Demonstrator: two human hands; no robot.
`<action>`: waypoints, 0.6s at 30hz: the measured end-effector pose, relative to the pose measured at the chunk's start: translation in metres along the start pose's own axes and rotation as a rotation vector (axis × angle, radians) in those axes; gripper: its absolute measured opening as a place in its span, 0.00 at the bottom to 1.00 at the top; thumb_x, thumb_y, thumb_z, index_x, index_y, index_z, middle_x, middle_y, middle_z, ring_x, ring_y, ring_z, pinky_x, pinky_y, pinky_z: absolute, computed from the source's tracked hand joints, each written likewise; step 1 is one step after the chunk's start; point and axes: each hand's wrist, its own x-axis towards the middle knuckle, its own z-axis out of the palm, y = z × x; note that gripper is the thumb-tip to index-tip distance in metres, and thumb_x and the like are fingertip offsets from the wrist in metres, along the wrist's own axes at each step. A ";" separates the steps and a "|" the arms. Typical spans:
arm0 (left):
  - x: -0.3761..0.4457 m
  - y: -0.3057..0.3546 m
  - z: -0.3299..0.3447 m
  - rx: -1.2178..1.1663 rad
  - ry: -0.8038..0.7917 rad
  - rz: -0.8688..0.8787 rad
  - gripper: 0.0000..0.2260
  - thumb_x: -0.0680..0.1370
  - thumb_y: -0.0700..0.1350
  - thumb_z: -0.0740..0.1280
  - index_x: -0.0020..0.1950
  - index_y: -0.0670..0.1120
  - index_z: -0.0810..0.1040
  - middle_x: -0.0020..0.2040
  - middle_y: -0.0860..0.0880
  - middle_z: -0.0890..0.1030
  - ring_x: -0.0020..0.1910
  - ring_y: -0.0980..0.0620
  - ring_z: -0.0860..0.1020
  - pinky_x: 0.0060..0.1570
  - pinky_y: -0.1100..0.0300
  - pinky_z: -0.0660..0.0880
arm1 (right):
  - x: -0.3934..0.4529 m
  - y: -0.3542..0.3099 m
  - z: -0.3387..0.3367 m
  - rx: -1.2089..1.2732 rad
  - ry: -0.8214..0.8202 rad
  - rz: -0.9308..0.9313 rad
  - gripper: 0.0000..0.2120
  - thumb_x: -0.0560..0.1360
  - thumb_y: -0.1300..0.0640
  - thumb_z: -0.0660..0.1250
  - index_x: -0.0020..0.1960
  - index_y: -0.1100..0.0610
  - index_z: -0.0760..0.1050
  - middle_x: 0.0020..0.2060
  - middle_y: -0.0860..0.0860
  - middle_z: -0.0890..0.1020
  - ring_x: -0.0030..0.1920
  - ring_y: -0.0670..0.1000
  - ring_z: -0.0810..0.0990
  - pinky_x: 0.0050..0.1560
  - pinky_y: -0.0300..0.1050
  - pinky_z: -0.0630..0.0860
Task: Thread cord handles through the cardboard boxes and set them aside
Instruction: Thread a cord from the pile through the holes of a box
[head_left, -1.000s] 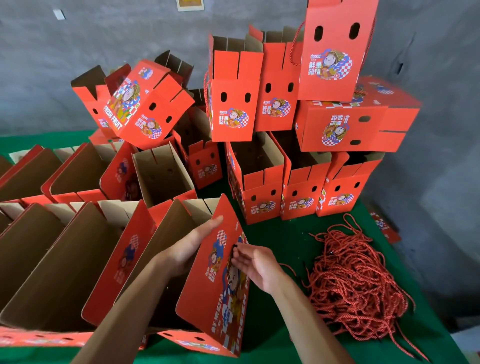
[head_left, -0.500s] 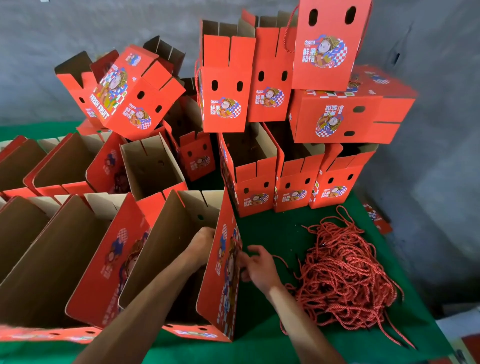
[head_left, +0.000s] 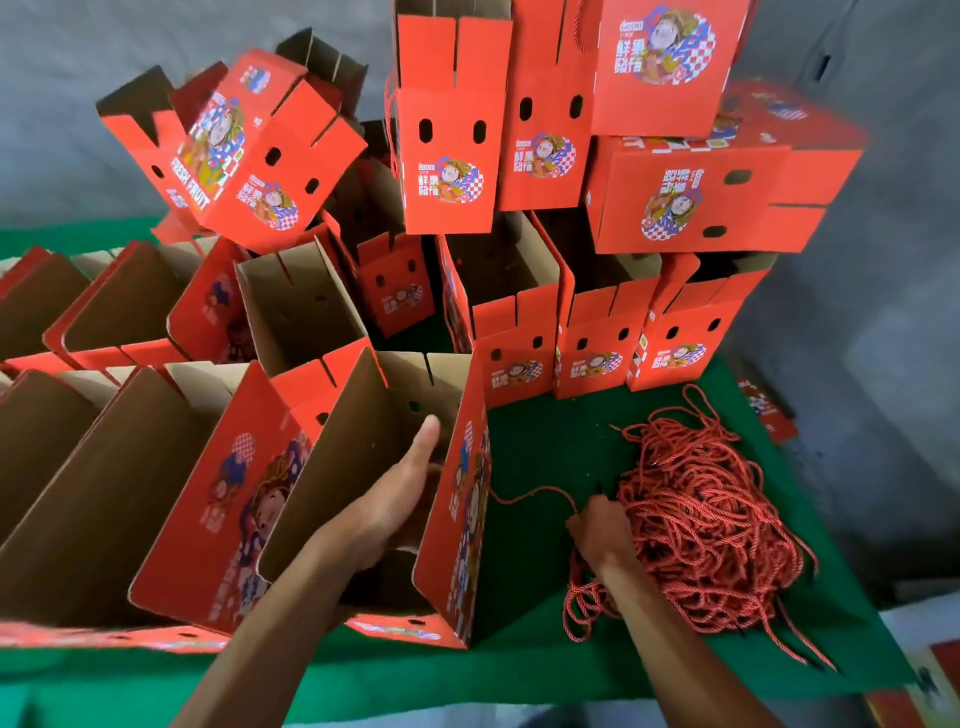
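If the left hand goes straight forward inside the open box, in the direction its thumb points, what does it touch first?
Most likely the far inner wall of the open box, near its punched holes. The left hand is already inside; depth is hard to judge.
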 end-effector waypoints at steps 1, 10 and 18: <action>0.000 -0.005 -0.004 -0.007 -0.065 -0.002 0.37 0.70 0.82 0.55 0.64 0.56 0.79 0.56 0.49 0.87 0.55 0.48 0.86 0.49 0.52 0.83 | -0.002 -0.005 -0.002 0.048 -0.039 0.007 0.09 0.76 0.64 0.69 0.40 0.68 0.80 0.39 0.63 0.86 0.38 0.58 0.85 0.40 0.50 0.82; -0.023 -0.015 -0.018 -0.004 -0.145 0.058 0.23 0.72 0.62 0.67 0.60 0.49 0.83 0.58 0.42 0.85 0.59 0.41 0.83 0.63 0.45 0.78 | -0.082 -0.069 0.003 0.998 -0.398 -0.099 0.06 0.76 0.65 0.74 0.49 0.69 0.83 0.42 0.66 0.86 0.37 0.58 0.85 0.38 0.47 0.84; -0.039 -0.013 -0.025 -0.065 0.019 -0.004 0.23 0.78 0.59 0.59 0.64 0.47 0.80 0.55 0.42 0.86 0.57 0.40 0.84 0.66 0.42 0.76 | -0.133 -0.082 0.017 1.380 -0.598 0.056 0.12 0.76 0.70 0.71 0.59 0.70 0.80 0.51 0.68 0.85 0.48 0.60 0.87 0.48 0.46 0.84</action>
